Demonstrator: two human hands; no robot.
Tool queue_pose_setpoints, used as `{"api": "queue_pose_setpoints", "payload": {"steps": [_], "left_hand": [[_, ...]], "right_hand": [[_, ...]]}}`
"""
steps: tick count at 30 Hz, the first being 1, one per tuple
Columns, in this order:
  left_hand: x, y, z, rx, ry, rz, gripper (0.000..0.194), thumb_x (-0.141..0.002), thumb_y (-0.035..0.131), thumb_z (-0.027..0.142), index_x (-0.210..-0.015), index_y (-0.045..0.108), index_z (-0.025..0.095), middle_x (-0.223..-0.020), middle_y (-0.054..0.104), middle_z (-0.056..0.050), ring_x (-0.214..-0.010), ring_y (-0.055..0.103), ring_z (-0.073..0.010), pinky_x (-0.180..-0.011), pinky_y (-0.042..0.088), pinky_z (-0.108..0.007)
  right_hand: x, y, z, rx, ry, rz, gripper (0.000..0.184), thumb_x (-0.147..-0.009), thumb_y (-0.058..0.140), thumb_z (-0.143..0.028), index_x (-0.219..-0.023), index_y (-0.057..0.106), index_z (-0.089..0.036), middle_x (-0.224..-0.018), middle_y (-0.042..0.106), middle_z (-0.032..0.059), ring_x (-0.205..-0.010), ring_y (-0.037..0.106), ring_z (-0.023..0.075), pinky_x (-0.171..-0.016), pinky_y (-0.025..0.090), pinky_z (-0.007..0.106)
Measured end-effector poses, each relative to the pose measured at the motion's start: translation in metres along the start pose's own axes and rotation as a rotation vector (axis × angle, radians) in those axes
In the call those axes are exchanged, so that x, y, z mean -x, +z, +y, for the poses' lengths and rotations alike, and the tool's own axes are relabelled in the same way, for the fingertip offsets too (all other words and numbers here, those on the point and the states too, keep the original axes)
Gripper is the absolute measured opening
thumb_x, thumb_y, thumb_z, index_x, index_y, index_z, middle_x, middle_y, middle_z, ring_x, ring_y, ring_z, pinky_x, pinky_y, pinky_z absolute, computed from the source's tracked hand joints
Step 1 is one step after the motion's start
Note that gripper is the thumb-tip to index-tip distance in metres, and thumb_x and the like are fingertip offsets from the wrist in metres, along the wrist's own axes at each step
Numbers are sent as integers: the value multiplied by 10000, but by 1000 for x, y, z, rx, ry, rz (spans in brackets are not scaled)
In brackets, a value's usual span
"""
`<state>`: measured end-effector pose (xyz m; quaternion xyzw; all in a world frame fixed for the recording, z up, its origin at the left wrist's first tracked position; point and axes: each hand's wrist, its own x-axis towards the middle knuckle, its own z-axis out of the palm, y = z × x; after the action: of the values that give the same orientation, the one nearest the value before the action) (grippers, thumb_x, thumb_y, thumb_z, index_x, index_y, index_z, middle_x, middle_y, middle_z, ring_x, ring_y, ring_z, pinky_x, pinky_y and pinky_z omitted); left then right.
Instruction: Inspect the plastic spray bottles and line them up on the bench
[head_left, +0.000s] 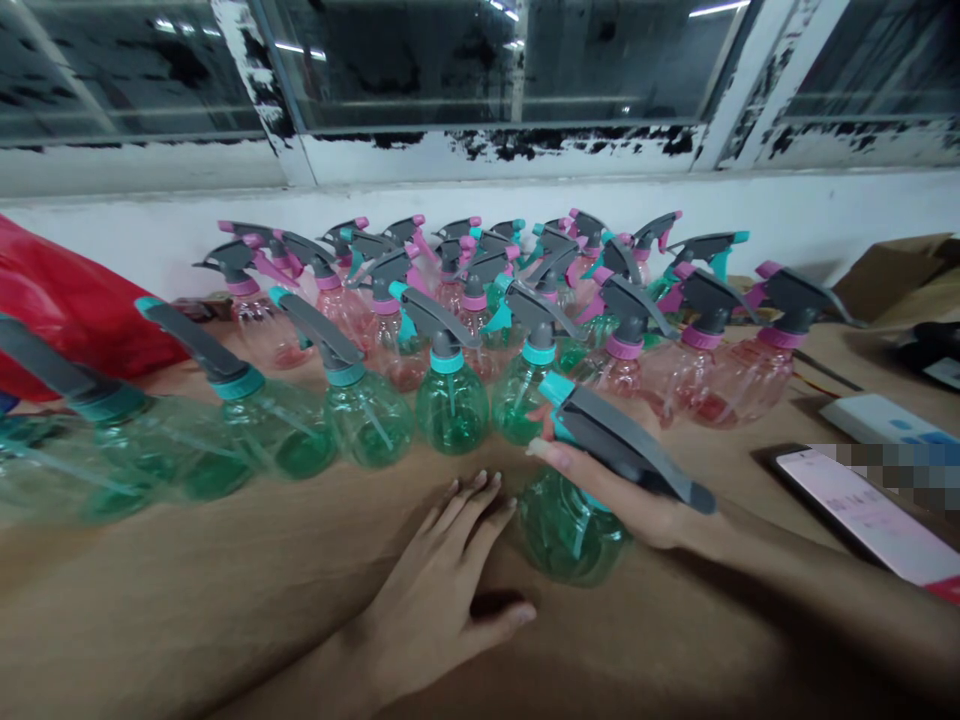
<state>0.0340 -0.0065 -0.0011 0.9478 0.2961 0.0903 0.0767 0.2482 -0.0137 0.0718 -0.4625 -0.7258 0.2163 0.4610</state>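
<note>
- Firstly, the right hand point(637, 495) grips a green plastic spray bottle point(568, 530) by its grey trigger sprayer point(626, 445). The fingers are closed narrowly around the sprayer, with a long-nailed fingertip point(536, 448) showing on the near side.
- The bottle sits in front of the other bottles, toward the person and right of centre. Its sprayer's long axis runs from the teal nozzle at upper left down to the grey rear end at lower right. Whether its base bears on the table cannot be determined.
- The left hand point(435, 590) lies open and palm down on the brown-covered table point(225, 600), fingers spread wide and holding nothing. Its fingertips are just beside the bottle, apart from it, so the right hand is the nearer.
- A row of green spray bottles point(442, 405) with teal collars stands directly beyond, and pink spray bottles point(742, 385) with pink collars crowd behind them. Dip tubes show through the tinted plastic; any liquid content cannot be confirmed.
- To the right lie a smartphone point(862, 510), partly obscured, and a white plastic device point(877, 420). A cardboard box point(892, 280) stands farther back, and a red plastic bag point(67, 310) lies at far left, below a window point(487, 60) with peeling paint.
</note>
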Motion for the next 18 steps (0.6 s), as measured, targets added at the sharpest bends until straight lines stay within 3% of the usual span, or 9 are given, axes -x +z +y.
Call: {"api": "queue_pose_setpoints", "payload": {"steps": [3, 7, 13, 18], "left_hand": [[0, 0, 0, 1, -6, -14, 702, -868, 529, 559, -1398, 334, 142, -1491, 279, -131, -1363, 242, -290, -1076, 261, -486], [1, 1, 0, -2, -3, -12, 703, -869, 524, 563, -1402, 327, 150, -1495, 273, -126, -1363, 242, -287, -1078, 256, -487], [1, 0, 0, 12, 5, 7, 689, -865, 522, 567, -1387, 353, 151, -1478, 306, -137, -1349, 273, -302, -1064, 279, -501], [0, 1, 0, 2, 4, -1, 695, -869, 511, 576, -1388, 348, 143, -1479, 301, -145, -1349, 273, -301, -1064, 279, -497]], "right_hand": [[0, -1, 0, 13, 21, -8, 255, -855, 531, -435, -704, 592, -239, -629, 579, -10, -571, 549, 146, -569, 442, 309], [0, 1, 4, -57, 6, 0, 192, -816, 599, -407, -887, 638, -233, -706, 597, -10, -603, 559, 144, -597, 462, 308], [1, 1, 9, -128, -21, 12, 279, -804, 640, -338, -1057, 623, -222, -870, 648, 5, -771, 619, 163, -717, 493, 313], [3, 1, 9, -147, -9, 9, 296, -806, 639, -342, -1082, 622, -235, -881, 652, 6, -760, 621, 164, -708, 501, 317]]}}
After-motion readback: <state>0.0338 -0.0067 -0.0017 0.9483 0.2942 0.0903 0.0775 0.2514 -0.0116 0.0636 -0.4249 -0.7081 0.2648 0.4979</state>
